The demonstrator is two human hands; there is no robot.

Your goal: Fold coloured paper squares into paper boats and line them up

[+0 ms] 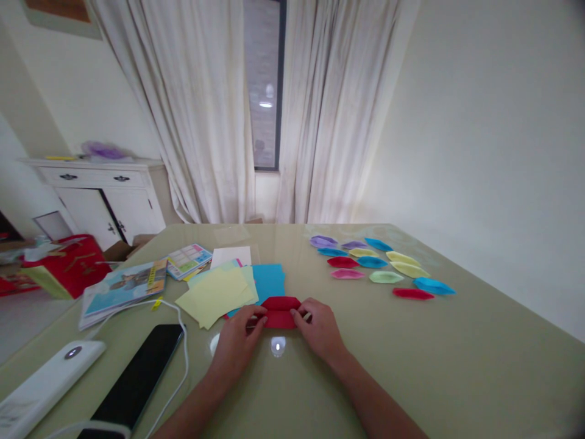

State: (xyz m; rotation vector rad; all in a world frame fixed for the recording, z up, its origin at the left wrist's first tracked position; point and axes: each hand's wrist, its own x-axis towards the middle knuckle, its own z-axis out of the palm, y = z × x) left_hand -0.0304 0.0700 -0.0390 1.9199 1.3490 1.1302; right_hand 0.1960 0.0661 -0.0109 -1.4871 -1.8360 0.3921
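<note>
Pinching one red folded paper (281, 313) by both ends, left hand (237, 336) and right hand (320, 327) clamped on it.
Left of the grip, crowded room out to the table (457, 372) edge; straight beyond, far edge well apart; nearer and rightward, wide bare surface out to the slanting right edge. Counting, far left of the grip: one white device (50, 381), two booklets (119, 292), one black phone (137, 375); just beyond-left, overlapping yellow sheets (219, 297), number unclear, beside blue paper (269, 281); beyond-right, thirteen folded shapes (372, 262): two purple, four blue, three yellow, two red, one pink, one pale green.
</note>
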